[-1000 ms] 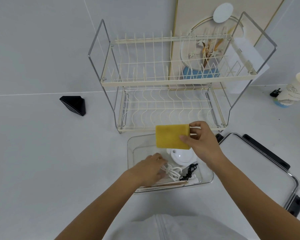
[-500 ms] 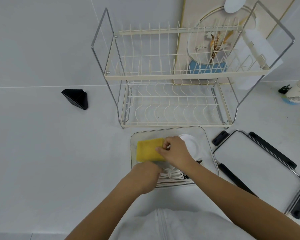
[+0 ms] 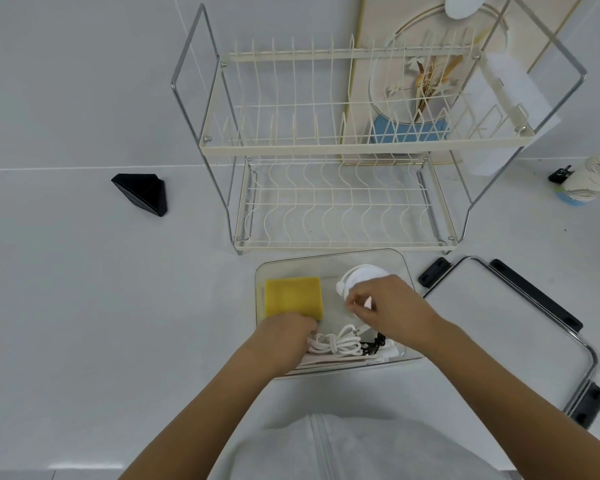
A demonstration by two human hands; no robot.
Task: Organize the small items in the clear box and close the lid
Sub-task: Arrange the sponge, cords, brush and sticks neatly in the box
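Observation:
The clear box stands in front of the dish rack, with its lid off. A yellow sponge lies flat in its far left corner. A white round item sits in the far right part, and my right hand is over it with fingertips pinched at its near edge. A coiled white cable and a small black cord lie along the near side on flat pale strips. My left hand rests inside the box, fingers curled at the cable's left end. The lid lies flat to the right.
A two-tier wire dish rack stands directly behind the box. A black wedge sits to the left on the white counter. A paper cup and a small black clip are at the far right. The lid has black latches.
My right hand lowered the yellow sponge into the box's far left corner, let it go and moved right onto the white round item. My left hand stayed at the cable.

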